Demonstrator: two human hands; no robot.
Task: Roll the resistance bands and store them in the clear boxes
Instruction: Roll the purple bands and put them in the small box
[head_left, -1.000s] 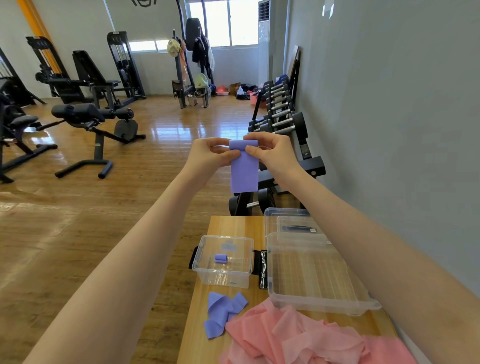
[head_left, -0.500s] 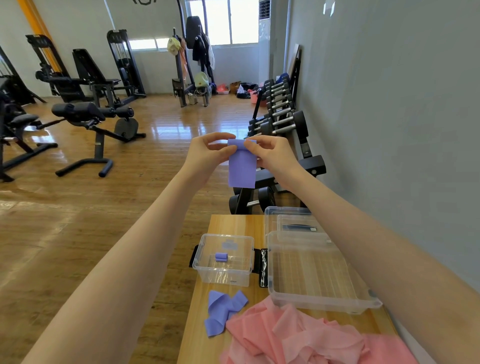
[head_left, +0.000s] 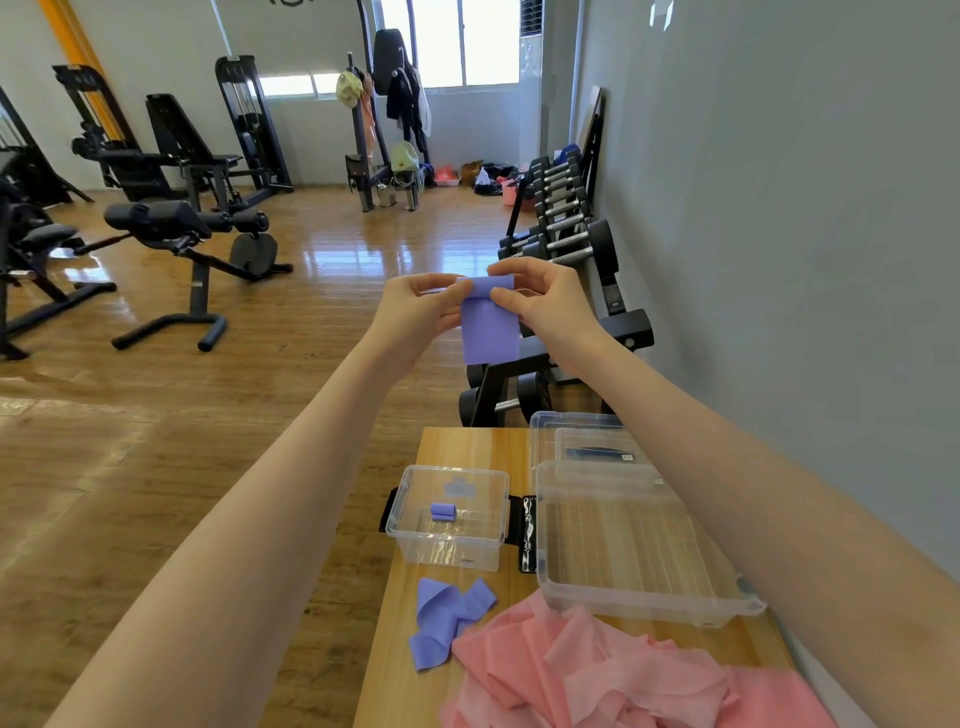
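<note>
A glossy wooden floor (head_left: 156, 441) runs past black gym machines (head_left: 171, 228) to bright windows (head_left: 457, 41), with a dumbbell rack (head_left: 566, 228) lining the grey wall (head_left: 779, 234) on the right.

A smooth, matt purple band (head_left: 489, 332) of thin rubbery sheet is seen. The boxes (head_left: 449, 545) are made of clear, glossy plastic. The table (head_left: 400, 675) is of pale varnished wood, the floor (head_left: 156, 426) of shiny wooden boards. Pink bands (head_left: 597, 670) look soft and crumpled. Dumbbell handles (head_left: 569, 240) are bright metal.
</note>
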